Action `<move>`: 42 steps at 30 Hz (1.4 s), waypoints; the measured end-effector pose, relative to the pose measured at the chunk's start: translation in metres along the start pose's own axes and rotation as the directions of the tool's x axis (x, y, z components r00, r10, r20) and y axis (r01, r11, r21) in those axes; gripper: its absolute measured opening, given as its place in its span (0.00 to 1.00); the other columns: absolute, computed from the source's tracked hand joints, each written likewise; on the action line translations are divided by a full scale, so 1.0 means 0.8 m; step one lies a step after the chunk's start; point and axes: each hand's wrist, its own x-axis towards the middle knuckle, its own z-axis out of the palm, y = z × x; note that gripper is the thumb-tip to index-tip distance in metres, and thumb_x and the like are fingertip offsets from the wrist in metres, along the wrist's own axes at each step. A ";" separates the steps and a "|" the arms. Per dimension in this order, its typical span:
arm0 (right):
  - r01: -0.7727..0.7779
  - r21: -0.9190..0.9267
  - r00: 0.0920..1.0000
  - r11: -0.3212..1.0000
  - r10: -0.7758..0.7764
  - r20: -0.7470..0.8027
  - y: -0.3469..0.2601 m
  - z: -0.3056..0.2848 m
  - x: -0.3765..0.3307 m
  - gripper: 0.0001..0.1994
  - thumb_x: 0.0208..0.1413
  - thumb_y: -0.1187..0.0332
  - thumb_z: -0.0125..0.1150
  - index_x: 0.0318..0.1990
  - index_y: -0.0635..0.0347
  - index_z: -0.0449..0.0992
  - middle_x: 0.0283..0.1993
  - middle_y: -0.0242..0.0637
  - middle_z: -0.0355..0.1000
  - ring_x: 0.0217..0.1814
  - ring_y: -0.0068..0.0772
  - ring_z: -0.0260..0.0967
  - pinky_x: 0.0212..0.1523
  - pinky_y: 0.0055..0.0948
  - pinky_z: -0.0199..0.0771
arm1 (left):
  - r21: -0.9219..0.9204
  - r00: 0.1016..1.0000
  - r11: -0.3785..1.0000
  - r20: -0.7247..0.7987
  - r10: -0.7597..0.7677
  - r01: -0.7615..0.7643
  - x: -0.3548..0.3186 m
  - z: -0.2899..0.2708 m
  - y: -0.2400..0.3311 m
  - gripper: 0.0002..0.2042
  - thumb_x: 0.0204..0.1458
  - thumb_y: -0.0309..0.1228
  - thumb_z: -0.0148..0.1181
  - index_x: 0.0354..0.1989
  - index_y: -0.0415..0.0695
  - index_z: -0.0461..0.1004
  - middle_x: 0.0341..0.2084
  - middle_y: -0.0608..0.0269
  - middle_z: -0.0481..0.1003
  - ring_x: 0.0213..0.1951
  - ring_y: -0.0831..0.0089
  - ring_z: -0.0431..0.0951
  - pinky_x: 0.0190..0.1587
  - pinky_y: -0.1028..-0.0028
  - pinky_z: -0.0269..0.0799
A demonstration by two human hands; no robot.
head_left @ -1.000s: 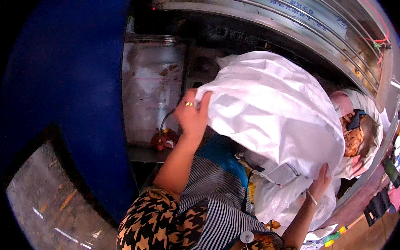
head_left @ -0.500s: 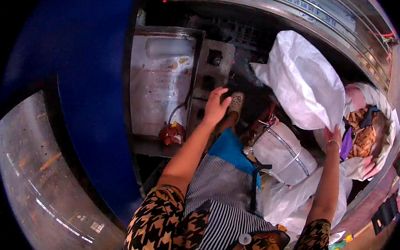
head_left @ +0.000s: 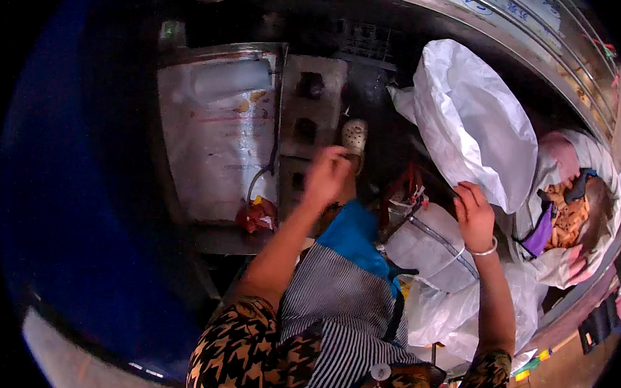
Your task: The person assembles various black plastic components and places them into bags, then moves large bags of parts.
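A large white woven sack [head_left: 437, 120] stands with its mouth gaping wide. My right hand [head_left: 476, 220], with a bangle at the wrist, is at the sack's near lower edge. Its fingers reach out, slightly apart, and overlap or touch the white cloth; no grip on it shows. Smeared by motion, my left hand [head_left: 327, 175] hovers beside my light clog [head_left: 354, 135], over the dark floor. Whether its fingers are closed cannot be seen. Below my right hand lies a pale bundle [head_left: 431, 246] with a dark strap around it.
At right, another sack [head_left: 548, 154] holds orange-brown pieces [head_left: 569, 214] and a purple scrap [head_left: 537, 237]. Hollow blocks [head_left: 313, 113] stand beside a framed white panel [head_left: 215, 133] with a red item [head_left: 257, 216] near it. A blue surface [head_left: 97, 239] fills the left; metal rails [head_left: 543, 48] run at upper right.
My right hand has moved left along the sack's lower edge, away from the corner it held. My left hand has shifted slightly left and blurred. The whole view has turned somewhat.
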 end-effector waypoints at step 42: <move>0.616 -0.305 0.714 0.726 -0.350 0.607 -0.115 0.677 0.786 0.15 0.41 0.69 0.57 0.39 0.61 0.76 0.40 0.52 0.73 0.42 0.50 0.71 0.40 0.42 0.72 | -0.501 0.814 0.846 0.560 0.154 0.185 0.061 0.202 0.011 0.35 0.39 0.41 0.66 0.57 0.45 0.59 0.52 0.47 0.63 0.53 0.45 0.63 0.52 0.52 0.62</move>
